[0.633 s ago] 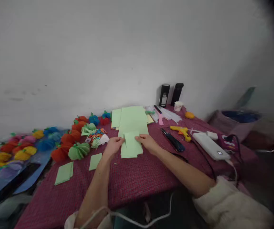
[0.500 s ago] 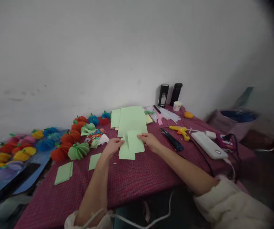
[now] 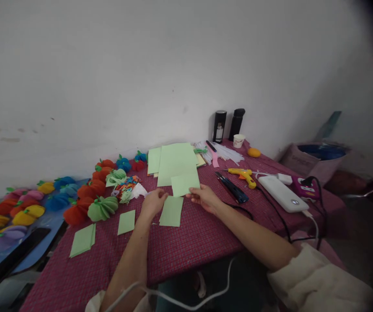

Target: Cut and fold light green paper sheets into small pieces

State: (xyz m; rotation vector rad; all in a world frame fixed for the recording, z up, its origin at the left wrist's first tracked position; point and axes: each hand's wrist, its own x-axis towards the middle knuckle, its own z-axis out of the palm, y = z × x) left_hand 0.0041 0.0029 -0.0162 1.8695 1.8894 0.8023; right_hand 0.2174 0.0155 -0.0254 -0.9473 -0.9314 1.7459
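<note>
My right hand (image 3: pixel 205 198) is closed in a pinch on the lower right corner of a light green paper piece (image 3: pixel 184 185), raised in front of the larger green sheets (image 3: pixel 177 158). My left hand (image 3: pixel 154 202) has its fingertips pinched at the upper left corner of a second green paper piece (image 3: pixel 171 211), which lies just below the first. Left of that hand, one small green rectangle (image 3: pixel 126 222) rests on the tablecloth. A small stack of green pieces (image 3: pixel 82 239) lies farther left.
Paper pumpkins, among them a green one (image 3: pixel 103 208) and an orange one (image 3: pixel 77 211), line the left. To the right lie a black-handled cutter (image 3: pixel 233 187), a yellow glue gun (image 3: pixel 243 175), a white power bank (image 3: pixel 282 193) and cables. Two black bottles (image 3: pixel 219 126) stand behind.
The paper in my right hand has separated from the lower piece and turned sideways, moving up and right. My left hand stays at the lower piece. The view has shifted slightly.
</note>
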